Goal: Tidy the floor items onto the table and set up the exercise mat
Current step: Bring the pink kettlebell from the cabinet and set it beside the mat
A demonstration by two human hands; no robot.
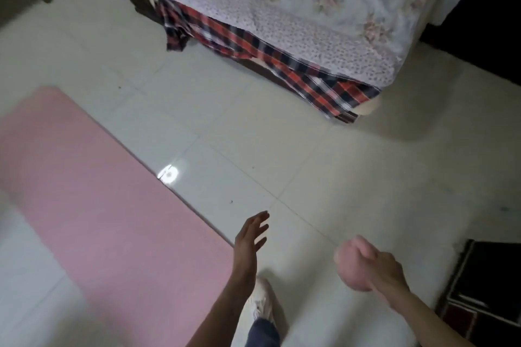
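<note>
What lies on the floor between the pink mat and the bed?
In the head view, only bare pale floor tiles lie between the pink mat and the bed, with a bright light reflection near the mat's edge.

The exercise mat (93,205) is showing a plain pale pink; the floor (310,166) is showing glossy off-white tiles with thin grey joints; a plaid cloth (282,56) is hanging in red, navy and white checks; over it a bedspread (324,8) is lying white with tiny speckled print and faded pink flowers; a shoe (260,304) is looking white, a trouser leg (262,332) blue-grey.
</note>
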